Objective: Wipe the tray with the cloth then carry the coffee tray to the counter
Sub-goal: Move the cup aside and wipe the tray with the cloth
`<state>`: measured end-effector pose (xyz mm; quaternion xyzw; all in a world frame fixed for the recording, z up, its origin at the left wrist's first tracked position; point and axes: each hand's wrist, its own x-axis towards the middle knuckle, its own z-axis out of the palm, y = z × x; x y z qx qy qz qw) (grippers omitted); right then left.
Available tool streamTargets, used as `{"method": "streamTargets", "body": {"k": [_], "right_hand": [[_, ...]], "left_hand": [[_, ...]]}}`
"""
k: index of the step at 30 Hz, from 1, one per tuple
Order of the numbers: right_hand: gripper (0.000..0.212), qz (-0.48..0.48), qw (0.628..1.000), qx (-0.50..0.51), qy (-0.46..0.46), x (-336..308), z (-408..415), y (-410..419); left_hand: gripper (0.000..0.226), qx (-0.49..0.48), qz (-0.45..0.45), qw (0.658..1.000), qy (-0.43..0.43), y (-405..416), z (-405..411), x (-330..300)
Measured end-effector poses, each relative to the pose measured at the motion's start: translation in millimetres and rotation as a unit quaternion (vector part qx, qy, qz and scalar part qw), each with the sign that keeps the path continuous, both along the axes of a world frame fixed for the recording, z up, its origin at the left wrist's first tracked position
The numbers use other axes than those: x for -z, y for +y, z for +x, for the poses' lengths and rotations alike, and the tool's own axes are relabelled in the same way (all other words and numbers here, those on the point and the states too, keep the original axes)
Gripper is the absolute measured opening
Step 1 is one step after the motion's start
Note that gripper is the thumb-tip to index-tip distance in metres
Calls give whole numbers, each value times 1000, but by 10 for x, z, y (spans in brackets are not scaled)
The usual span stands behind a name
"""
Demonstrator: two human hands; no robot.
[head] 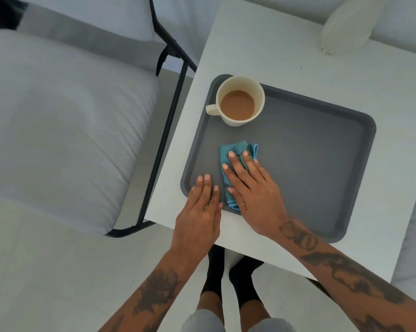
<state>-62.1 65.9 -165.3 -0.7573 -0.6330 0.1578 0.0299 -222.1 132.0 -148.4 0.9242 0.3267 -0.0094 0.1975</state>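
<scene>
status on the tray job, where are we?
Done: nothing clearly. In hand: right hand presses the blue cloth flat on the grey tray; left hand steadies its near edge. Left: carrying the tray, with the coffee mug, off the white table to the counter.

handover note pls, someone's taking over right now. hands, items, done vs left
Right hand: flat, pressing the blue cloth onto the grey tray.
Left hand: flat on the tray's near-left corner, holding nothing.
Mug: holds coffee, stands in the tray's far-left corner.
Tray sits on the white table.
Done: wiping under way.
Left: finish wiping, carry tray to counter.
</scene>
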Motion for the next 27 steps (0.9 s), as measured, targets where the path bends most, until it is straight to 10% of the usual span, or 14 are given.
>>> {"method": "streamTargets", "body": {"k": [7,21,27], "right_hand": [[54,25,996,-77,35,59,-39,331],[53,-52,993,107,-23,-84,724,-1361],[50,-9,995,102,-17,-82,408,-815]], "left_hand": [[32,-43,5,999,2,111,68,-108],[30,-85,-66,993,50,305,220,-202],[33,-36,-48,996,71,281,209,-224]]}}
